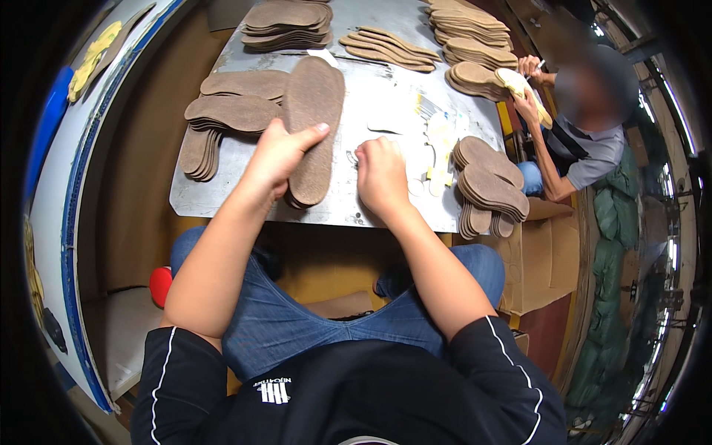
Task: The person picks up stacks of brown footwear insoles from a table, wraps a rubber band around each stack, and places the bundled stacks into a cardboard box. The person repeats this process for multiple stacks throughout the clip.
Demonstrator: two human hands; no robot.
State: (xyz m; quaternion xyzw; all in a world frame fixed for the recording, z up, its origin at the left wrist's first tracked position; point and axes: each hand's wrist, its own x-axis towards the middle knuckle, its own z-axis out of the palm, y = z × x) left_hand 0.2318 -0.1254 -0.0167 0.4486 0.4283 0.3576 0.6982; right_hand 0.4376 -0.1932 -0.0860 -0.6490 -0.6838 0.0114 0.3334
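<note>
My left hand grips a small stack of brown insoles, its thumb lying across the top one. The stack stands tilted over the near left part of the metal table. To its right, my right hand is closed with the fingers curled in, low over the tabletop. Whatever those fingers hold, if anything, is hidden. Beside my left hand lies a pile of brown insoles, partly covered by the held stack. Right of my right hand are pale yellow-and-white cut pieces.
Crossed insole piles sit at the table's right edge. More insole stacks line the far side, with wavy insoles between them. A co-worker at the right holds a pale insole. An open cardboard box stands below right.
</note>
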